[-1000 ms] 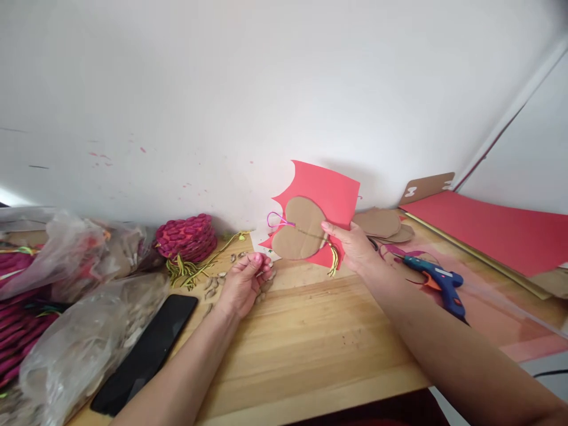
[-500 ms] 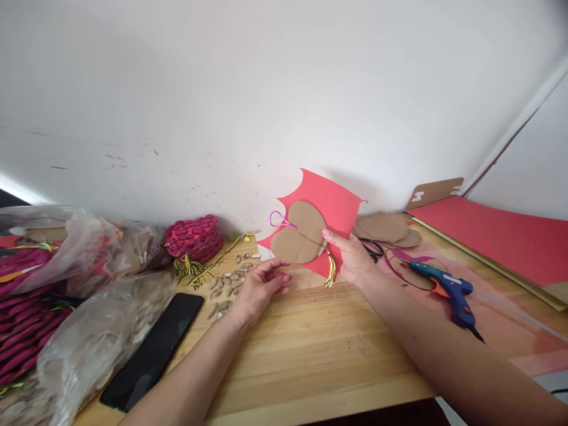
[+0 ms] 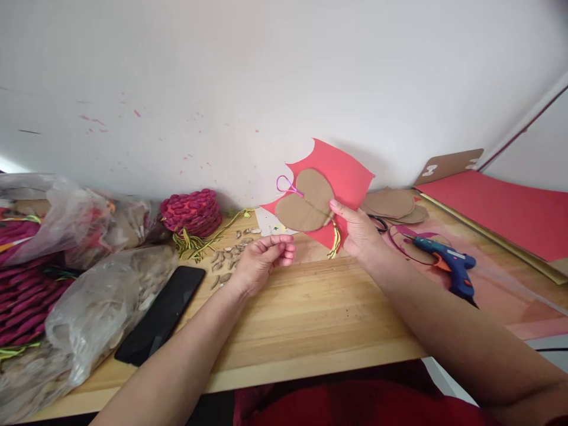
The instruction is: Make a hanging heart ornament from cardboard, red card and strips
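My right hand (image 3: 357, 232) is closed on a red paper sheet (image 3: 346, 174) and a brown heart-shaped cardboard piece (image 3: 308, 200) held against it, raised above the wooden table (image 3: 310, 319). A purple cord loop (image 3: 284, 183) sticks out at the heart's upper left and a yellow tassel (image 3: 333, 244) hangs below my thumb. My left hand (image 3: 264, 260) hovers just below the heart, palm up, with its fingers curled in a pinch; I cannot make out anything between them.
Loose seeds (image 3: 226, 260) lie by my left hand. A black phone (image 3: 162, 313), plastic bags (image 3: 95, 313) and a magenta woven stack (image 3: 191, 212) sit at left. A blue glue gun (image 3: 448, 266), scissors (image 3: 380, 223), cardboard hearts (image 3: 390, 204) and red sheets (image 3: 501, 216) lie at right.
My left hand rose from the seeds toward the heart and curled its fingers. The right hand kept hold of the red sheet and heart, shifting slightly right.
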Demonstrator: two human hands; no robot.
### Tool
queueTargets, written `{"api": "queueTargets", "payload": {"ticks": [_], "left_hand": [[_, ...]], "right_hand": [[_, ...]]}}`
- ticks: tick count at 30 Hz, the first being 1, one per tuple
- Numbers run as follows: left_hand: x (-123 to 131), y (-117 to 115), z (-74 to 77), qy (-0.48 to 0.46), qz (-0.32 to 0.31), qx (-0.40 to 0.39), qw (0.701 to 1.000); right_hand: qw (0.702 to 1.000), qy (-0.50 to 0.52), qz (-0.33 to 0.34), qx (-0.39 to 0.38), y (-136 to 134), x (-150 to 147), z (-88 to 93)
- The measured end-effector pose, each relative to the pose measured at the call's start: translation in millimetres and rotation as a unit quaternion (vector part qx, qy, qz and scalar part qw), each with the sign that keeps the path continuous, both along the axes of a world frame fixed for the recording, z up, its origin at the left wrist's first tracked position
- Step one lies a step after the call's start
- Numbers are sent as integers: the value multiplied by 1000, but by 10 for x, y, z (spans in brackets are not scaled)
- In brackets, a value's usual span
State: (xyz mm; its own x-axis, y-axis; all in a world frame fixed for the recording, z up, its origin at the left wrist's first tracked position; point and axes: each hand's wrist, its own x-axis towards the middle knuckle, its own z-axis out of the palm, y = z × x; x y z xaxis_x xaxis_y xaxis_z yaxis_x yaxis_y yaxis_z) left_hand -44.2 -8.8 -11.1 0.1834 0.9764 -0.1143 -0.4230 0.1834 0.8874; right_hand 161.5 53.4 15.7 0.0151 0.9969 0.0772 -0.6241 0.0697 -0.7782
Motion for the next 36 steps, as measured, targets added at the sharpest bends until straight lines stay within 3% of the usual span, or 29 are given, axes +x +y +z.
{"api": "queueTargets", "payload": {"ticks": [4,8,14,20,23,26,28,31,34,36], "left_hand": [[-11,-11,0,47,21,-20,998],[-10,-19,-31,103,42,7,994],[67,-52,-74,17,-10,24,1000],[124,-68,-43,-52,47,6,997],[107,-40,-26,-84,78,-2,993],[85,-12,-28,-95,98,0,991],[80,-7,-37,-92,104,6,990],[81,-18,-59,-68,105,30,992],[86,-29,-89,-34,87,67,993],[90,-27,-111,-16,67,95,993]], "right_hand": [[1000,10,7,-5,-21,-24,-12],[1000,-2,18,-17,-42,-54,-63],[999,6,35,-36,-120,-143,-113],[996,-58,74,-4,-179,-219,-185],[992,-124,-1,14,-82,-125,-194],[973,-167,-161,11,27,-4,-163],[961,-195,-190,55,42,32,-134],[957,-264,-80,95,-36,-6,-117],[949,-301,69,62,-143,-93,-158],[954,-274,117,19,-186,-138,-204]]}}
